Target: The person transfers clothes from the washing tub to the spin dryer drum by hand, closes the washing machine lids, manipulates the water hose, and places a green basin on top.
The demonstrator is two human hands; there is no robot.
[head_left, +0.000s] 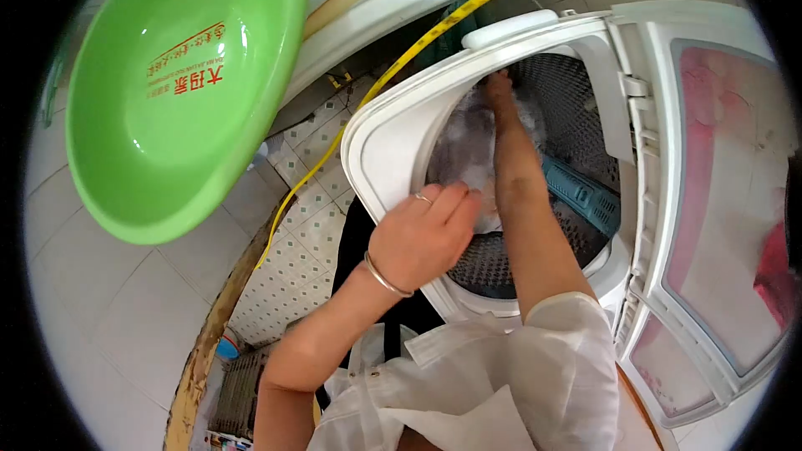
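Note:
The top-loading washing machine (393, 134) stands in front of me with its lid raised. My left hand (426, 230), with a ring and a bracelet, is over the near left part of the opening. Its fingers are curled, and their tips are by pale, sheer-looking laundry (476, 138) inside the drum (547, 79). What they hold, if anything, is hidden. My right hand (499, 90) reaches deep to the far side of the drum, beside the laundry; its fingers are too small and shaded to read. A blue-green ribbed strip (581, 194) runs along the drum wall, right of my right forearm.
The lid (727, 142) with pink patterned panels opens to the right. A green plastic basin (184, 142) with red writing is at upper left, near a white sink edge (401, 4). A yellow hose (401, 61) curves past the machine's left side over the tiled floor (301, 234).

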